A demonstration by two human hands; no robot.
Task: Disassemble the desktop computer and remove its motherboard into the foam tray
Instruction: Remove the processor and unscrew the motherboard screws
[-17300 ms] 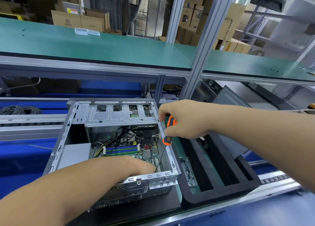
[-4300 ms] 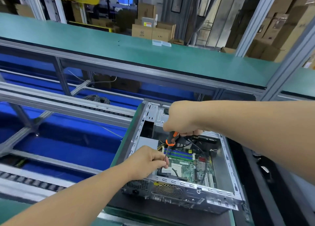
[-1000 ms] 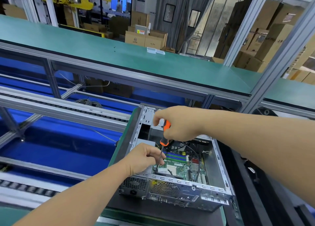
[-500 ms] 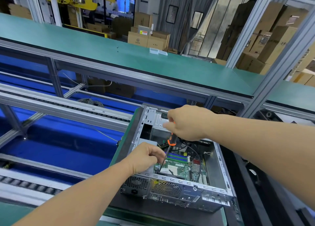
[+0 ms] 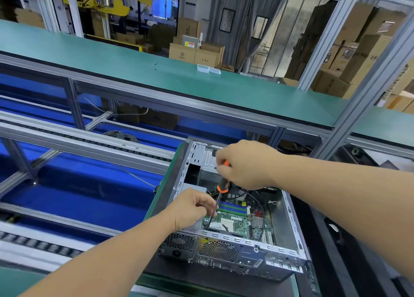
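The right hand (image 5: pixel 245 164), at centre frame, grips the orange-and-black handle of the screwdriver (image 5: pixel 222 186), fingers curled fully round it; the shaft slants down and left to a point near the lower-left corner of the motherboard (image 5: pixel 235 220). Compared with the view half a second ago, more of the orange handle top shows between the fingers, which suggests the handle is being turned in the grip, while the tip stays at the same spot. The left hand (image 5: pixel 190 208), just left of the shaft, has its fingers curled with the fingertips pinched against the shaft near its lower end, steadying it. The motherboard remains seated on the floor of the open computer case (image 5: pixel 289 218), cables still crossing it. The foam tray (image 5: pixel 336 240), at the right edge of the frame, is only partly in view. Judgement: a mounting screw is being loosened; removal of the board has not begun.
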